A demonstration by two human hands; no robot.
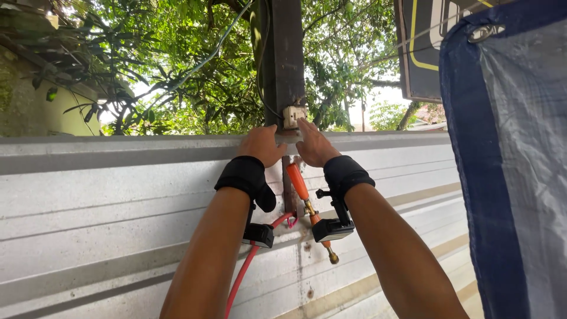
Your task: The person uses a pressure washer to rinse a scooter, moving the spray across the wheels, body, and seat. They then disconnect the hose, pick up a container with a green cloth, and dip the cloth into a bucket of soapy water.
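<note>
We had both hands up at the small white switch box [293,116] on the dark post [287,59]: our left hand [261,145] gripped the fence's top rail [118,147], our right hand [316,145] lay open, fingertips touching the box. An orange spray nozzle [307,204] hung below on its red hose [248,266].

Standing outdoors: grey corrugated fence [118,201], dark post [287,53], leafy trees [177,65] filtering daylight, blue tarp [508,177] hanging alongside.

Outdoor yard: metal fence [118,195], trees [177,71]
</note>
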